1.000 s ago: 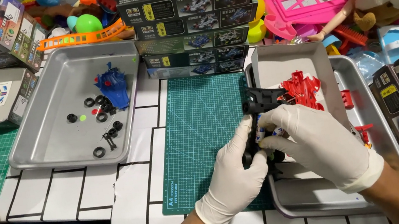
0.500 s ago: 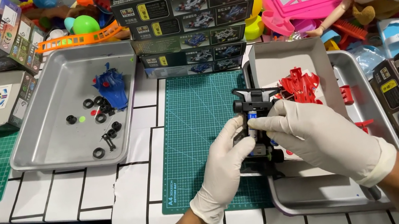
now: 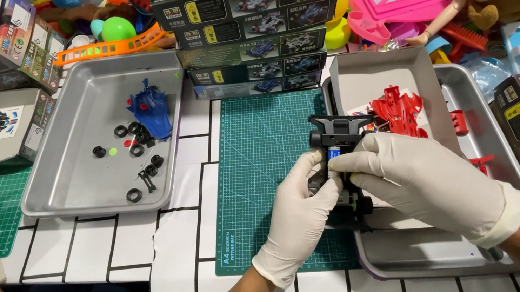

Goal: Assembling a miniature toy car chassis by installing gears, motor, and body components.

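Both gloved hands close around the black toy car chassis (image 3: 339, 143), which sits over the edge between the green cutting mat (image 3: 257, 168) and a metal tray (image 3: 478, 129). The left hand (image 3: 300, 213) grips it from the side with curled fingers; the right hand (image 3: 415, 175) lies over it, palm down.

2 hands (image 3: 383, 195) — white latex gloves, wrist-length; forearms unsleeved.

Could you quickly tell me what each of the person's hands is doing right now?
Left hand: fingers closed on the black toy car chassis.
Right hand: fingers closed on the same chassis from above.
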